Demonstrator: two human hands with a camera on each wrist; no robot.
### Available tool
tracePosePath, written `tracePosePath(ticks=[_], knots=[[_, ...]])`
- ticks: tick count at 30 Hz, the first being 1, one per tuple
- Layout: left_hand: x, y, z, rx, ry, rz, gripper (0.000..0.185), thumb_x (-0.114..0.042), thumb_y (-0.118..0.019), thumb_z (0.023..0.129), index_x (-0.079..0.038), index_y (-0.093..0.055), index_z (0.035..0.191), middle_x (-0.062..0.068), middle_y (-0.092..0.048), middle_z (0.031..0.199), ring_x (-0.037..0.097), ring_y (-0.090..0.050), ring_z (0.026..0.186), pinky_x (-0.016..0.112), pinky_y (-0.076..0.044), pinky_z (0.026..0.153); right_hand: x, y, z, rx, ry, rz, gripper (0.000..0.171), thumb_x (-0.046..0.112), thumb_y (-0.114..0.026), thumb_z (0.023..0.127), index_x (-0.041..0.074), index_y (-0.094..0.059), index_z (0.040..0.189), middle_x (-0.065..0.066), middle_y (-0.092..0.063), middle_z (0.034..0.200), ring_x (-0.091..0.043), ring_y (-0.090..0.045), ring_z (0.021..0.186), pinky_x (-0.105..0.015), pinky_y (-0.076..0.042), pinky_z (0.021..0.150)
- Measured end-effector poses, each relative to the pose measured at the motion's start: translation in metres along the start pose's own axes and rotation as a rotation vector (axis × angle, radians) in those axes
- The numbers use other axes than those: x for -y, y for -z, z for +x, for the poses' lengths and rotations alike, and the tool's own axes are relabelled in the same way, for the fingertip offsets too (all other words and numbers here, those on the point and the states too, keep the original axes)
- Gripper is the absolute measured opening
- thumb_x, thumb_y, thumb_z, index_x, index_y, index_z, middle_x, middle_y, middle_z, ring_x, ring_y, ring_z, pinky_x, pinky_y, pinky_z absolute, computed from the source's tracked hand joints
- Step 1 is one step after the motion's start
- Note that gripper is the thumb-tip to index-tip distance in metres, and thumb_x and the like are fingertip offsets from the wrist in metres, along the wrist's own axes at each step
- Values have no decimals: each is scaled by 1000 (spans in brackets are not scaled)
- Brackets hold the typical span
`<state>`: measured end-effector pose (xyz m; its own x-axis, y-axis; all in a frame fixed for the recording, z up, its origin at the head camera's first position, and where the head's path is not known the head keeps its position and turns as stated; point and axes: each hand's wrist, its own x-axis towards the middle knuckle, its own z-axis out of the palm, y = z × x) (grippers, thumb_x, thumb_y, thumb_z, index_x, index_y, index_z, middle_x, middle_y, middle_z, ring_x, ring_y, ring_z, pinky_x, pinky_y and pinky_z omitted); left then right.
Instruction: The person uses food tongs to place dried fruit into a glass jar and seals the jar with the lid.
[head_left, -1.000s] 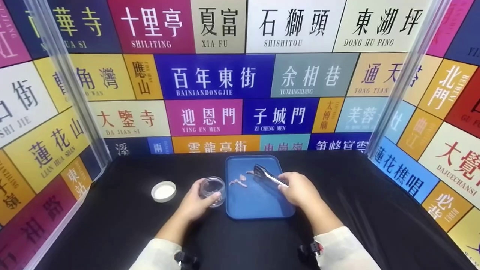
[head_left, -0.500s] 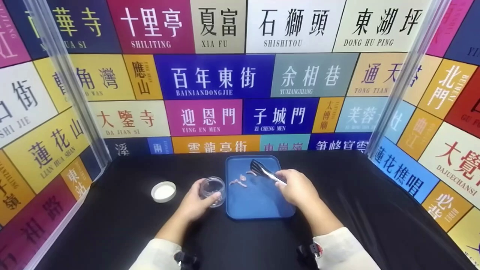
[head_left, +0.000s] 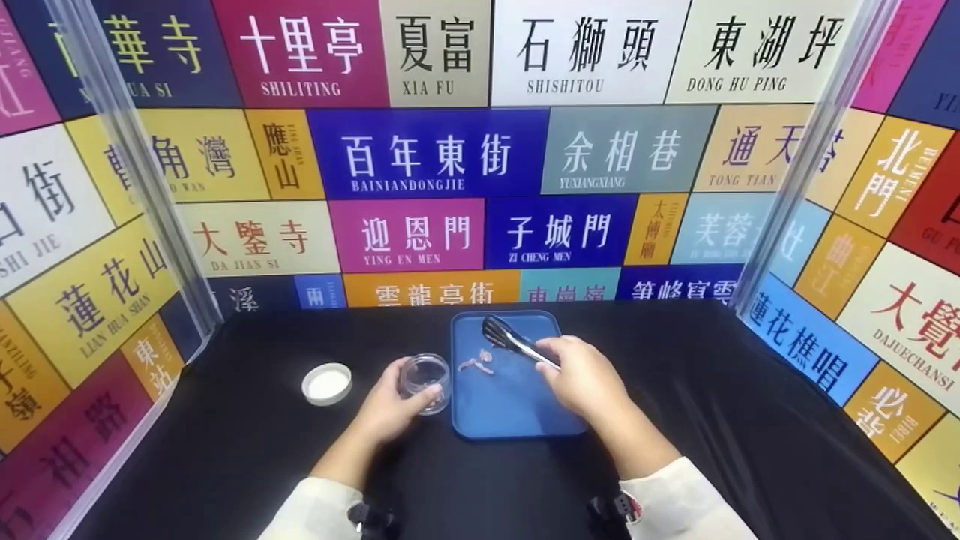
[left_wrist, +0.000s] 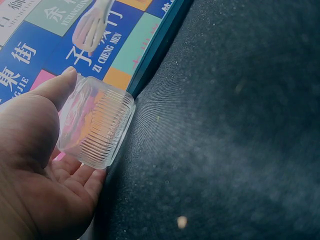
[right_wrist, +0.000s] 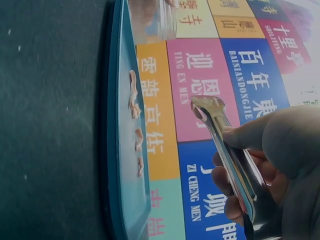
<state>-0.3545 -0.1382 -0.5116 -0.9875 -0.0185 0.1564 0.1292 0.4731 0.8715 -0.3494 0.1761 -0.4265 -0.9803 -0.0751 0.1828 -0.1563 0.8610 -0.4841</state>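
Note:
My left hand [head_left: 390, 405] grips a small clear jar [head_left: 424, 367] at the left edge of a blue tray [head_left: 517, 409]. Ribbed sides of the jar [left_wrist: 102, 125] show between thumb and fingers in the left wrist view. With my right hand [head_left: 589, 379] I hold metal tongs [head_left: 520, 345], which reach leftward over the far half of the tray. Several thin pinkish strips [head_left: 482, 365] lie there, just nearer than the tongs' heads. In the right wrist view the tongs [right_wrist: 232, 165] are raised above the strips [right_wrist: 135, 110]. Whether the tongs pinch anything I cannot tell.
A round white lid [head_left: 327, 383] lies on the black tablecloth [head_left: 247, 442], left of the jar. Panels printed with large characters [head_left: 427, 154] stand behind the table and on both sides, with clear corner posts [head_left: 795, 161].
My right hand has carried the tongs leftward over the tray and up a little, toward the strips. The left hand and the jar have stayed in place.

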Motion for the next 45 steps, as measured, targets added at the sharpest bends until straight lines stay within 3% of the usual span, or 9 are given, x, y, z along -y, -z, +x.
tracePosePath(ticks=[7,24,29,33,45], knots=[[0,0,0,-2,-13,0,85,-42,-85,90,-3,-47,155,23,-61,149,41,-60,138,60,-45,121,11,-7,-5,-64,120,-28,38,29,-75,102,21,-73,139,-6,-73,139,-30,-68,132,-54,-53,115],[0,0,0,-2,-16,2,86,-41,-85,90,-2,-46,155,24,-61,149,42,-59,139,60,-43,123,30,-18,-19,-77,255,-2,37,30,-75,101,23,-74,138,-4,-69,147,-29,-61,144,-54,-49,121],[0,0,0,0,-11,4,85,-42,-85,90,-3,-46,156,24,-61,150,41,-58,140,60,-43,123,35,-24,-22,-98,310,-2,35,29,-75,101,23,-75,135,-1,-75,136,-27,-68,135,-51,-55,115],[-1,0,0,1,-11,-2,85,-41,-85,91,-3,-46,156,24,-61,150,42,-59,139,60,-43,123,38,-29,-25,-104,329,6,37,29,-76,100,27,-74,137,1,-76,130,-24,-72,122,-48,-59,106],[0,1,0,10,-15,-10,84,-39,-85,91,-2,-46,155,24,-62,148,41,-61,137,60,-44,122,45,-31,-30,-48,328,22,40,29,-74,102,25,-71,142,-1,-75,134,-26,-71,127,-51,-57,110]])
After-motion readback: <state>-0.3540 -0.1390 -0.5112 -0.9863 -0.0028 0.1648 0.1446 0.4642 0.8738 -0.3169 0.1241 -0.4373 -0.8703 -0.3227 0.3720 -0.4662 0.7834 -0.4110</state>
